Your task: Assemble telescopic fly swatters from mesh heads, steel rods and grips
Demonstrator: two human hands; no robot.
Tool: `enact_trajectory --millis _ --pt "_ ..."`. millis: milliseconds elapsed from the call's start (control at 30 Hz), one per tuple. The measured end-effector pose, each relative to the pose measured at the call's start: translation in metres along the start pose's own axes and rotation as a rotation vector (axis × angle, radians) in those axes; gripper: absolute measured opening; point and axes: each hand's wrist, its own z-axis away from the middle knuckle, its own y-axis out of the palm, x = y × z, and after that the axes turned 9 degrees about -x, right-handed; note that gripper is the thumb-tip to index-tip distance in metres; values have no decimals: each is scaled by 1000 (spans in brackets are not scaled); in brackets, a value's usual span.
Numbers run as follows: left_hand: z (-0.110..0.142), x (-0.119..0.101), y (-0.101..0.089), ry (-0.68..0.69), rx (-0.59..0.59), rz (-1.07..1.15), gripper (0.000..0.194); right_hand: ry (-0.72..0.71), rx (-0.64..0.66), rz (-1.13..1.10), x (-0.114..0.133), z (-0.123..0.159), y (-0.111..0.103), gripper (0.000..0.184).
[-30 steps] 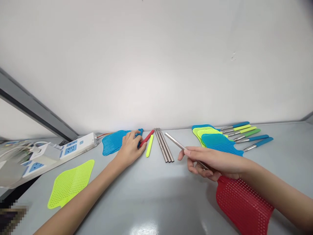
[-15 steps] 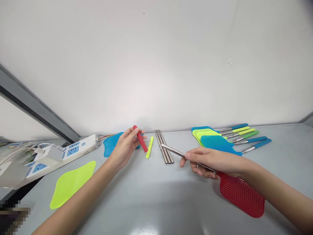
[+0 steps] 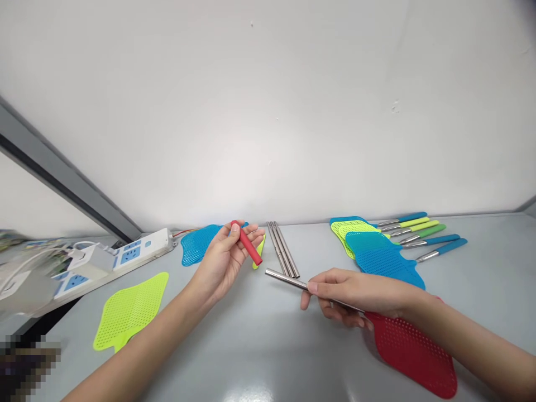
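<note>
Pinched between the thumb and fingers of my left hand point(image 3: 224, 254) is a red handle sleeve point(image 3: 250, 247), tilted down to the right. My right hand point(image 3: 343, 293) grips the metal rod of a fly swatter, whose red perforated head point(image 3: 412, 352) shows below my right wrist. The rod's bare end point(image 3: 276, 273) points left, a short way from the sleeve and apart from it. Behind my left fingers lies a yellow-green handle sleeve point(image 3: 258, 257), partly hidden. Several loose metal rods point(image 3: 282, 248) lie side by side between my hands.
Several swatters with blue, green and yellow handles point(image 3: 444, 245) lie at the right, their heads point(image 3: 379, 257) overlapping. A yellow-green swatter head point(image 3: 132, 310) and a blue one point(image 3: 199, 245) are at the left. A white power strip point(image 3: 138, 251) with plugs and cables stands beside them, along the wall.
My left hand has turned, swinging the red sleeve's lower end slightly right. My right hand has lowered the red swatter a little and moved it left, bringing rod and sleeve ends closer.
</note>
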Motion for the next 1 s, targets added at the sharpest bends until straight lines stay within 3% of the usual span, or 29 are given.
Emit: enact_trajectory --millis 200,567,1000 --pt "5 5 2 -55 45 -30 16 13 29 -56 -4 -3 4 31" --pt "9 8 2 -41 17 -27 15 21 97 -113 -4 -3 5 34" --pt "12 6 2 42 -9 -26 15 5 7 -257 -2 -7 1 32"
